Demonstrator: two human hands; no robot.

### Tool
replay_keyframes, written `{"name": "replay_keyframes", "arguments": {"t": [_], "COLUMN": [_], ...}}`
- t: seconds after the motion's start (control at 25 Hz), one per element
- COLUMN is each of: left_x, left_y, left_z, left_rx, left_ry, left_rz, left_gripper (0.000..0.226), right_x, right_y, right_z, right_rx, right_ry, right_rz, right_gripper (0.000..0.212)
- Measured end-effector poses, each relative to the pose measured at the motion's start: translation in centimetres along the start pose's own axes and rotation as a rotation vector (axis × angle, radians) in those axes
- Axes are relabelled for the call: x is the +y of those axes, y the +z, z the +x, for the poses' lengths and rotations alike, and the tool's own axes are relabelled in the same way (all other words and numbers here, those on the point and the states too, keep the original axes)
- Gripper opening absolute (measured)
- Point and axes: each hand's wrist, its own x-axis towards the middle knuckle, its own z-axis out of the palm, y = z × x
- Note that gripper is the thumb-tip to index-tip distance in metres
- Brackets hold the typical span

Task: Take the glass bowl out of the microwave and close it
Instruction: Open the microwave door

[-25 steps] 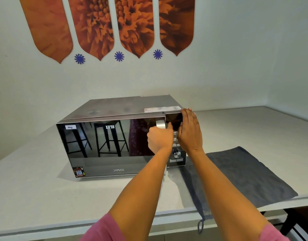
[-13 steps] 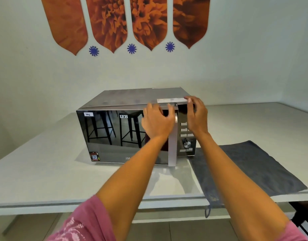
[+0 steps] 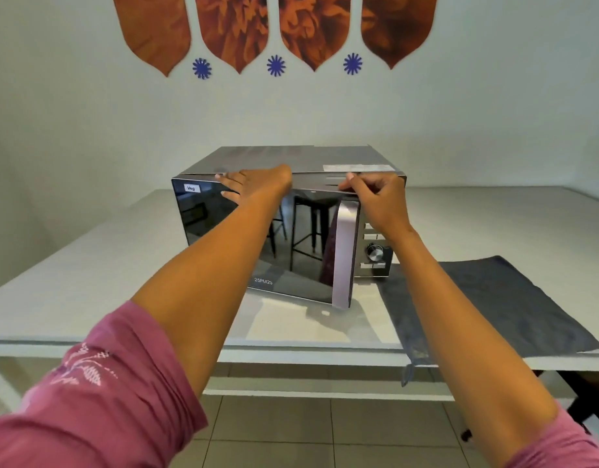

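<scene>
Microwave [image 3: 284, 211] stands on the white desk [image 3: 89, 282], and its mirrored door [image 3: 267, 244] has swung partway out toward me, the silver handle [image 3: 343, 255] on the free edge. I have my left hand [image 3: 257, 185] flat on the top front edge of the oven, fingers spread and holding nothing. My right hand [image 3: 379, 201] curls over the top corner of the door just above that handle, fingers bent around the edge in a loose grip on it. Below that hand sits the control panel with its round knob [image 3: 374, 252] and buttons. A dark grey cloth [image 3: 494, 305] lies on the desk to the right of the right hand, running over the desk's near edge. I cannot see the glass bowl; the door and my arms hide the cavity.
</scene>
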Motion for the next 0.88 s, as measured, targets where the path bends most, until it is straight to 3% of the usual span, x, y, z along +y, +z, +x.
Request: {"name": "replay_keyframes", "arguments": {"t": [0.12, 0.32, 0.48, 0.6, 0.68, 0.88], "left_x": [-0.2, -2.8, -4.6, -4.8, -5.6, -8.5], "left_y": [-1.5, -4.1, -6.4, -8.3, -9.5, -11.2], "left_z": [0.4, 1.0, 1.6, 2.2, 2.3, 3.0], "left_rx": [-0.004, -0.01, -0.093, -0.187, -0.246, -0.225], "left_ry": [-0.056, -0.017, 0.117, 0.265, 0.345, 0.383], "left_rz": [0.068, 0.209, 0.376, 0.479, 0.521, 0.522], "left_gripper": [0.096, 0.093, 0.088, 0.059, 0.051, 0.065], "right_x": [-1.2, -2.9, -4.3, -5.8, -6.9, -8.5], "right_y": [-0.3, 0.2, 2.8, 5.8, 8.0, 12.4], "right_z": [-0.5, -0.5, -1.3, -1.2, -1.3, -2.7], "right_rx": [-0.085, -0.396, -0.563, -0.631, -0.669, -0.68], "right_ry": [-0.03, 0.045, 0.002, -0.039, -0.101, -0.221], "right_rz": [0.111, 0.352, 0.409, 0.462, 0.449, 0.504], "right_gripper": [0.027, 0.044, 0.041, 0.038, 0.04, 0.031]}}
